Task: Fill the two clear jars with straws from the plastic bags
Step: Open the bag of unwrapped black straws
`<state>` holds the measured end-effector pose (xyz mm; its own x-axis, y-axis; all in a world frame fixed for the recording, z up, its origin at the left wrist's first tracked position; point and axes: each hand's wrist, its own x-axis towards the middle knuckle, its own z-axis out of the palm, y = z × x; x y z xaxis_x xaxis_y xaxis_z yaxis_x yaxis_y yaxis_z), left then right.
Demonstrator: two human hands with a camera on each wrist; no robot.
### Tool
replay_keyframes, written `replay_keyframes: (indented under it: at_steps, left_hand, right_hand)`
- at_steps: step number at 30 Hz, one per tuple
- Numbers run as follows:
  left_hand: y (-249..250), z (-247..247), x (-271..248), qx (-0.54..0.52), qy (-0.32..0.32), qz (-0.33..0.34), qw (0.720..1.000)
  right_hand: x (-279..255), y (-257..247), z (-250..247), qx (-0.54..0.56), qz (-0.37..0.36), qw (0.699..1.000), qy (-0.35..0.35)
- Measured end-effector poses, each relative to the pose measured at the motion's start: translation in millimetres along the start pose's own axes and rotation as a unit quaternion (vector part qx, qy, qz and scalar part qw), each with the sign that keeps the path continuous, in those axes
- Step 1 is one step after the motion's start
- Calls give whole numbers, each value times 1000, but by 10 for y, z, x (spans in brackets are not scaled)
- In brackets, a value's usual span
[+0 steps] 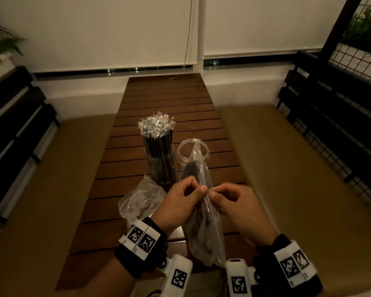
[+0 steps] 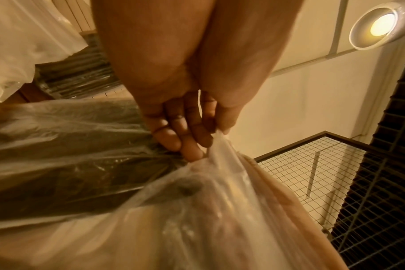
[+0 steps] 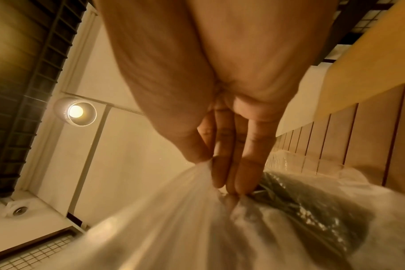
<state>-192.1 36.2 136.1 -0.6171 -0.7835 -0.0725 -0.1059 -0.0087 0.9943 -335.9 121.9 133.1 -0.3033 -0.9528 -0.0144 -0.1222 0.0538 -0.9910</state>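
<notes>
A clear plastic bag (image 1: pixel 205 228) with dark wrapped straws (image 2: pixel 85 184) inside stands on end near the front of the slatted wooden table (image 1: pixel 169 97). My left hand (image 1: pixel 185 198) and my right hand (image 1: pixel 227 200) each pinch one side of it, thumbs close together. The wrist views show the film bunched under my left fingers (image 2: pixel 189 148) and my right fingers (image 3: pixel 231 175). Behind the bag stands a clear jar (image 1: pixel 193 154) whose inside is hidden by the bag. To its left a second clear jar (image 1: pixel 162 166) is packed with dark straws, their wrapper ends fanned out on top.
A crumpled clear bag (image 1: pixel 140 200) lies on the table left of my left hand. Tan cushioned benches (image 1: pixel 298 168) run along both sides of the table, with dark slatted backrests (image 1: pixel 15 125) behind them. A wire grid panel (image 1: pixel 356 61) rises at the far right.
</notes>
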Motion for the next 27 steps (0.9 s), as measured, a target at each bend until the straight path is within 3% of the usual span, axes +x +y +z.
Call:
replay_keyframes:
  at_steps: [5,12,18,27]
  left_hand:
    - [2,-11,11,52,49,36,997]
    - [57,9,3,145,0,39,989]
    - [78,34,29,100,-16,21,995]
    - [61,55,-5,-15,-19,-13,1000]
  right_hand:
    - [-15,-7,10,12,-4,1000,8]
    - [-42,-68,12,7,-12,1000,11]
    - [-41,-15,69,3,16,999,46]
    - [1,8,128,-119,22,984,132]
